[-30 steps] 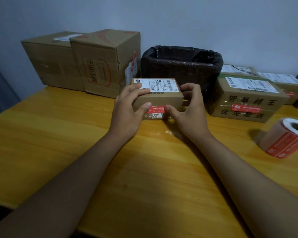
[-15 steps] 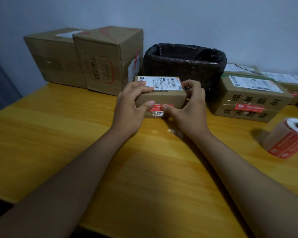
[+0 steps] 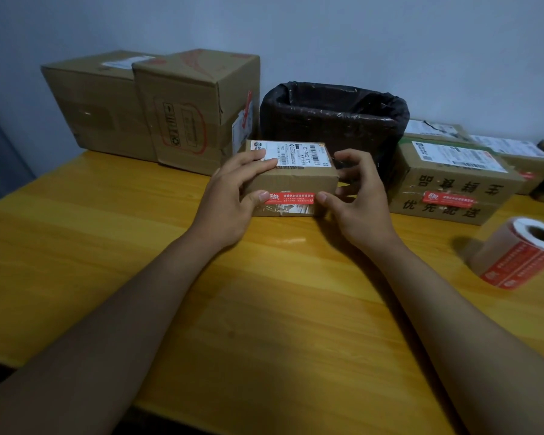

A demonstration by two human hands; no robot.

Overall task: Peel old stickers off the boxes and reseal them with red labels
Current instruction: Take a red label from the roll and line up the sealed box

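Cardboard small box (image 3: 291,180) sits btwn both hands, held at each end. Left hand (image 3: 230,199) & right hand (image 3: 358,199) grip it, thumbs at the red label (image 3: 289,198) ends. Label roll (image 3: 518,252) well right of right hand.

white label (image 3: 291,154) on small box (image 3: 291,180): "507-P802 T70"

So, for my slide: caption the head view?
Both hands grip a small brown cardboard box bearing a red label.
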